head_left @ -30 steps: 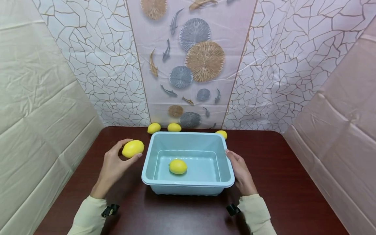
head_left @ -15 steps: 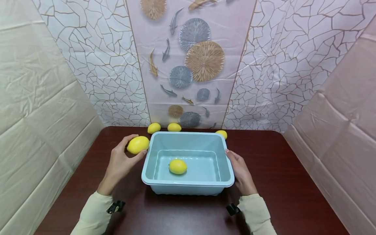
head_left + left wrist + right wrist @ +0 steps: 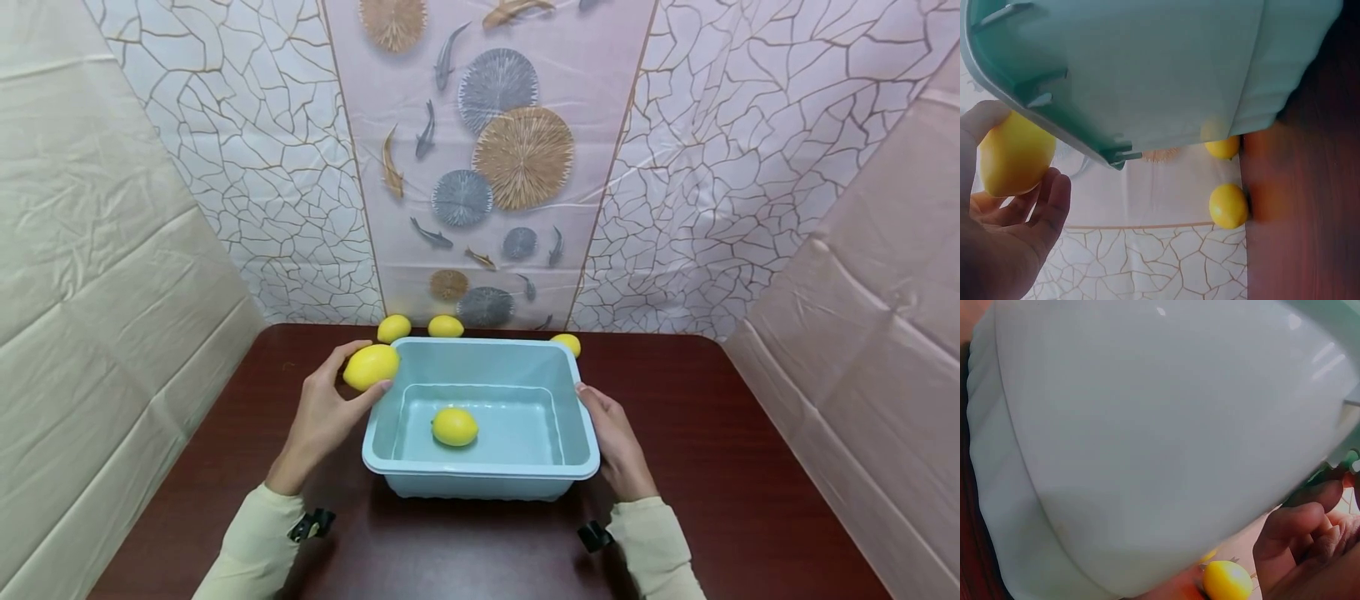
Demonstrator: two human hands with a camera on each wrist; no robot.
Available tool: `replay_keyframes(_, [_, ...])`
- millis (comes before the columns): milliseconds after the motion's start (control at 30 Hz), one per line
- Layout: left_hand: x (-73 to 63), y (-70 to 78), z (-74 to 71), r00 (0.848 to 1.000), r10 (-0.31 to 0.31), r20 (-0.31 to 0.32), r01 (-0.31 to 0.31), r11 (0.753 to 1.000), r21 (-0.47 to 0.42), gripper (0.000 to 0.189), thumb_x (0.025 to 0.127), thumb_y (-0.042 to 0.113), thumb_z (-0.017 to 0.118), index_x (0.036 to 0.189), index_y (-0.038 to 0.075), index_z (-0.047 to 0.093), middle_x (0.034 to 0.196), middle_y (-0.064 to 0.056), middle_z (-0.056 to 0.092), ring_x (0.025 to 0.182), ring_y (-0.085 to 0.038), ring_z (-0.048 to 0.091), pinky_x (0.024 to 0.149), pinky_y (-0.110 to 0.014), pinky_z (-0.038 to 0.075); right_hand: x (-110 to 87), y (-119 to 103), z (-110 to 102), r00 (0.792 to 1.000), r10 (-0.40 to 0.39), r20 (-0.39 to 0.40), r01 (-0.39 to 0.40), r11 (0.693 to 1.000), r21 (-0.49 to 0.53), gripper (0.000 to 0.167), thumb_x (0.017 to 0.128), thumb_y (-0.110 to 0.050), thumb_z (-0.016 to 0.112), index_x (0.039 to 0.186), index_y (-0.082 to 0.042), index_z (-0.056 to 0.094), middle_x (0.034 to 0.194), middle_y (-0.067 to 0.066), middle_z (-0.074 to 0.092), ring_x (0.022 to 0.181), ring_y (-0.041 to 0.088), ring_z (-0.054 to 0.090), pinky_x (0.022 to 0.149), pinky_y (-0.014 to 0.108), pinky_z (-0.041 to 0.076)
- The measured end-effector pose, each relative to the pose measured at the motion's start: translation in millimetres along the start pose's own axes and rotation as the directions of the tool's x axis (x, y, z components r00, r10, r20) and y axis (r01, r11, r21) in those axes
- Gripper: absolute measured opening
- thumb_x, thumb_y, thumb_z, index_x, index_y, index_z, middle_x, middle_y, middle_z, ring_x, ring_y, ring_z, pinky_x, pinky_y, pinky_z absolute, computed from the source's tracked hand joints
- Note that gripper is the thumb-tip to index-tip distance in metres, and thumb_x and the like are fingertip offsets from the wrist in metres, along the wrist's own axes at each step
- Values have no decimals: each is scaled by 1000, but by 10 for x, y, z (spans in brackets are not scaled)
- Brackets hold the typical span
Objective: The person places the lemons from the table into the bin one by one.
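Between its thumb and fingers my left hand (image 3: pixel 327 410) holds a yellow lemon (image 3: pixel 371 367) at the upper left rim of a light blue plastic basin (image 3: pixel 480 469). In the left wrist view that lemon (image 3: pixel 1017 155) is beside the basin's rim, with the fingers (image 3: pixel 1054 200) curled below it. One more lemon (image 3: pixel 454 427) lies on the basin's floor, left of the middle. My right hand (image 3: pixel 617 442) grips the basin's right rim, thumb on top; in the right wrist view the curled fingers (image 3: pixel 1294 528) are under the rim.
Two lemons, a left one (image 3: pixel 393 328) and a right one (image 3: pixel 446 326), lie behind the basin at the table's back edge. Another lemon (image 3: pixel 567 344) is partly hidden behind its far right corner. The dark red-brown table (image 3: pixel 720 467) meets patterned cloth (image 3: pixel 480 242) at the back.
My left hand has moved right and slightly away from me with its lemon, from beside the basin to over its left rim. The right hand and the basin have stayed in place.
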State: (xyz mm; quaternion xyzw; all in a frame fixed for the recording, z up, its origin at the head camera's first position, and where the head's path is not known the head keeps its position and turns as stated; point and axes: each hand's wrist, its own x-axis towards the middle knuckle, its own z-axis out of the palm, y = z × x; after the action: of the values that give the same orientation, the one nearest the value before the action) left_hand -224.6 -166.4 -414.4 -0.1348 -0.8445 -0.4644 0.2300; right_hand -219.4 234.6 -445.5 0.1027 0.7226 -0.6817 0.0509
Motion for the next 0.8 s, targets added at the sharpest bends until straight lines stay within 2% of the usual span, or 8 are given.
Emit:
replay_keyframes(100, [15,23,25,1000,3,6,-3,1000,-18,65,87,20,90,143,9,59,130,-10,68,99,-21,61,79,-19,49,-5,-6,-1,1000,1,-2,-1,1000,-2,64,109,-55,51,151,-7,54,129,16,67,102,14,69,79,27,58])
replay_keyframes(167, [25,35,45,1000,3,13,-3,1000,-20,65,87,21,90,143,9,59,130,-10,68,100,-22,61,80,-20,49,-8,-6,-2,1000,0,-3,0,1000,-6,64,109,-55,50,151,-7,54,127,15,67,101,14,69,78,27,58])
replay_keyframes(367, [36,52,108,999,-14,35,15,1000,-13,65,87,23,90,142,12,58,129,-9,68,99,-22,62,80,-31,53,-9,-1,0,1000,2,2,-2,1000,-8,64,109,-56,50,152,-8,54,128,15,68,102,14,69,79,27,58])
replay_keyframes(567, [67,52,185,999,-2,44,3,999,-37,66,86,26,90,141,10,58,131,-9,67,106,-23,64,91,-43,54,-7,4,-1,1000,1,-3,-1,1000,-6,62,109,-54,50,150,-7,55,125,15,68,101,14,69,78,27,58])
replay_keyframes(667, [81,48,224,999,12,50,-10,999,-44,66,86,26,91,141,10,58,130,-9,68,106,-24,64,90,-45,54,1,6,-3,1000,-4,-6,4,1000,-7,63,109,-55,50,150,-7,55,124,15,69,100,14,69,78,27,58])
replay_keyframes(800, [89,36,266,998,18,54,-15,999,-41,65,86,26,91,140,11,59,127,-7,68,100,-21,62,82,-38,53,8,7,-5,1000,-7,-6,7,1000,-7,63,109,-55,50,150,-7,55,123,14,69,100,14,70,78,27,58])
